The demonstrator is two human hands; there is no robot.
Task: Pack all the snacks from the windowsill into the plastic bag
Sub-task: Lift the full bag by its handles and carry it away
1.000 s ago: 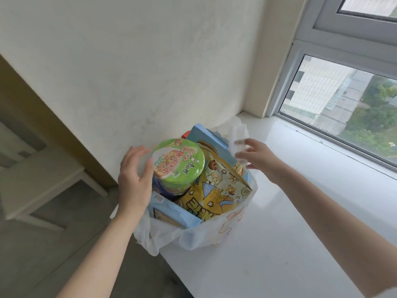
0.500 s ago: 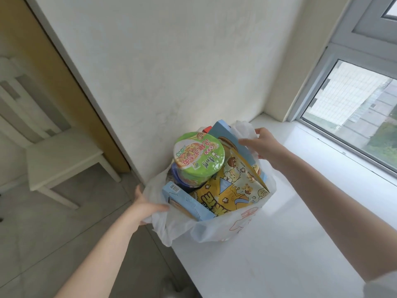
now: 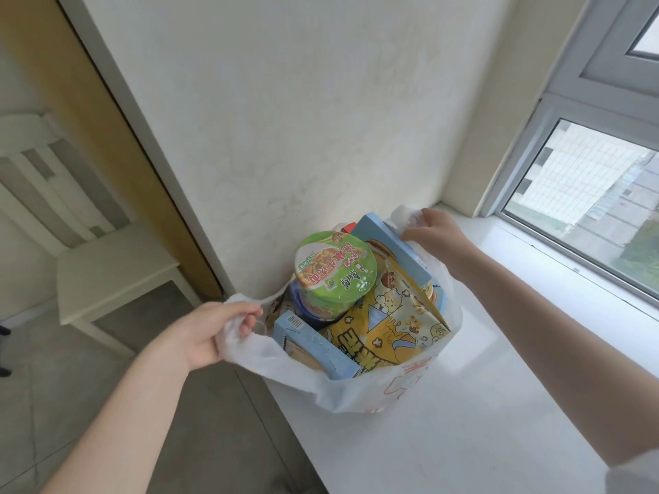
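Observation:
A white plastic bag [image 3: 399, 390] stands on the white windowsill [image 3: 481, 422] at its left end, against the wall. It is full of snacks: a green-lidded noodle cup [image 3: 335, 269] on top, a yellow cartoon popcorn bag [image 3: 396, 333], a light blue box [image 3: 392, 254] at the back and another blue box [image 3: 313, 345] at the front. My left hand [image 3: 210, 336] grips the bag's near-left handle. My right hand [image 3: 438, 231] grips the far-right handle.
The windowsill's left edge drops to a tiled floor [image 3: 117, 404]. A pale wooden chair [image 3: 107, 276] stands at the left beside a yellow door frame [image 3: 100, 112]. The window [image 3: 592, 205] runs along the right.
My left hand dropped from the noodle cup's side and took hold of the bag's left handle. My right hand closed on the right handle. The view shifted right and nearer.

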